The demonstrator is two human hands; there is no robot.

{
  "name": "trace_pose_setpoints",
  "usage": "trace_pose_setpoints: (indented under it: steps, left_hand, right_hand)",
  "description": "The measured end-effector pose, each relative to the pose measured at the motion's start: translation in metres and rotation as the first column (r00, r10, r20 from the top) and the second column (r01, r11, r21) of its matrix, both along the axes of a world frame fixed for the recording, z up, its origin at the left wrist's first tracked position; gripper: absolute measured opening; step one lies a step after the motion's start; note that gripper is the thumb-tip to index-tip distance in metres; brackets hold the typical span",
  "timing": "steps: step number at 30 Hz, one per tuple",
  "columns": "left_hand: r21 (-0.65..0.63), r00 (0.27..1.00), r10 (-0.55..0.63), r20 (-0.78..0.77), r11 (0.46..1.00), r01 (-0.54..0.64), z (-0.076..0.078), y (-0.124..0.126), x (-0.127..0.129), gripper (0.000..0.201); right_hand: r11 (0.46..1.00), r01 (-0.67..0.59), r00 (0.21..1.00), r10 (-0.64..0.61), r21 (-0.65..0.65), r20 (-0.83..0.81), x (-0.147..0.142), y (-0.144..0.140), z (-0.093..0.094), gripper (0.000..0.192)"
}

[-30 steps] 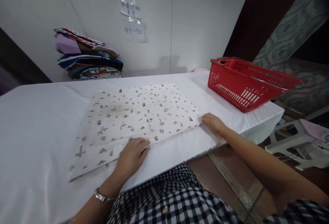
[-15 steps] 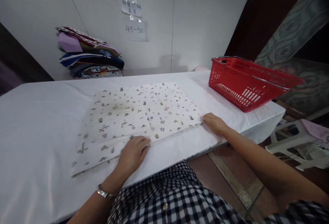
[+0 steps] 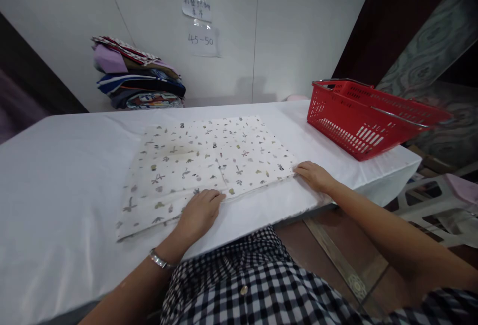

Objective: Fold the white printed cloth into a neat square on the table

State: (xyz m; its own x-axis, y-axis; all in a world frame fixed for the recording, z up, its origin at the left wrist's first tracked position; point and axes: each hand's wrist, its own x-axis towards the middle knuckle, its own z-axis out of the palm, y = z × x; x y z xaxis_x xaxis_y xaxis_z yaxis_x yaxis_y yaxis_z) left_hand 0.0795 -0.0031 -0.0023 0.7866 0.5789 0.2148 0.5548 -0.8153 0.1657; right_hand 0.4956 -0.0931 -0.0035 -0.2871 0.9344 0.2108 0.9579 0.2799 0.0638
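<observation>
A folded white cloth (image 3: 209, 156) printed with small grey, green and brown motifs lies flat on the white-covered table (image 3: 67, 190). A crease runs across it near the middle, and its near edge shows more than one layer. My left hand (image 3: 201, 214) is closed at the middle of that near edge, its fingertips on the fabric and its thumb partly hidden. At the near right corner, my right hand (image 3: 315, 175) pinches the cloth between thumb and fingers.
A red plastic basket (image 3: 358, 121) with metal handles stands at the table's right end. Folded fabrics (image 3: 140, 76) are stacked at the back left against the wall. Two paper notes (image 3: 201, 40) are taped above. A white plastic stool (image 3: 429, 195) is at the right, below table height.
The whole view has shifted slightly. Both hands remain at the same places on the cloth's near edge, and the cloth still lies flat.
</observation>
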Motion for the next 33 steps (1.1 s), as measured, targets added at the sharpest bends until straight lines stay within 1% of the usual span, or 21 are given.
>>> trace_pose_setpoints:
  steps: [3, 5, 9, 11, 14, 17, 21, 23, 26, 29, 33]
  left_hand:
    - [0.018, 0.998, 0.021, -0.064, 1.000, -0.020, 0.004, -0.001, 0.006, 0.044]
    - [0.025, 0.995, 0.048, -0.093, 0.999, -0.046, 0.006, -0.002, 0.009, 0.048]
    - [-0.009, 0.993, 0.100, -0.066, 0.995, -0.100, 0.009, -0.001, 0.010, 0.045]
    - [-0.058, 0.992, 0.125, -0.031, 0.990, -0.127, 0.009, -0.001, 0.008, 0.043]
    - [-0.102, 0.990, 0.138, -0.007, 0.985, -0.138, 0.009, -0.002, 0.006, 0.041]
    - [-0.062, 0.993, 0.117, -0.009, 0.991, -0.117, 0.006, -0.003, 0.006, 0.040]
    - [0.052, 0.992, 0.121, -0.029, 0.991, -0.119, 0.004, -0.006, 0.012, 0.043]
    - [0.099, 0.993, 0.113, -0.034, 0.989, -0.109, 0.004, -0.008, 0.020, 0.045]
    - [0.142, 0.997, 0.058, -0.057, 0.989, -0.049, 0.004, -0.010, 0.038, 0.041]
    - [0.169, 0.996, -0.016, -0.085, 0.985, 0.030, 0.006, -0.010, 0.062, 0.037]
    - [0.175, 0.989, -0.096, -0.111, 0.978, 0.115, 0.009, -0.007, 0.092, 0.034]
  right_hand:
    - [1.000, 0.011, 0.999, -0.011, 0.000, 0.045, 0.003, 0.002, -0.004, 0.032]
    - [1.000, 0.004, 0.995, -0.005, 0.009, 0.096, 0.006, 0.003, -0.007, 0.031]
    - [0.999, -0.038, 0.984, 0.031, 0.037, 0.173, 0.011, 0.007, -0.010, 0.029]
    - [0.997, -0.060, 0.983, 0.051, 0.048, 0.175, 0.012, 0.007, -0.010, 0.029]
    - [0.997, -0.044, 0.989, 0.033, 0.068, 0.146, 0.013, 0.006, -0.011, 0.029]
    - [0.997, -0.006, 0.991, -0.004, 0.078, 0.135, 0.011, 0.005, -0.013, 0.029]
    - [0.995, 0.011, 0.994, -0.022, 0.102, 0.110, 0.007, 0.002, -0.015, 0.030]
    - [0.992, 0.024, 0.995, -0.035, 0.121, 0.097, 0.004, 0.001, -0.015, 0.032]
    - [0.991, 0.028, 0.993, -0.043, 0.132, 0.109, -0.001, 0.002, -0.014, 0.033]
    - [0.992, 0.015, 0.994, -0.029, 0.122, 0.108, -0.006, 0.006, -0.014, 0.033]
    - [0.992, -0.015, 0.998, 0.008, 0.123, 0.059, -0.015, 0.011, -0.014, 0.031]
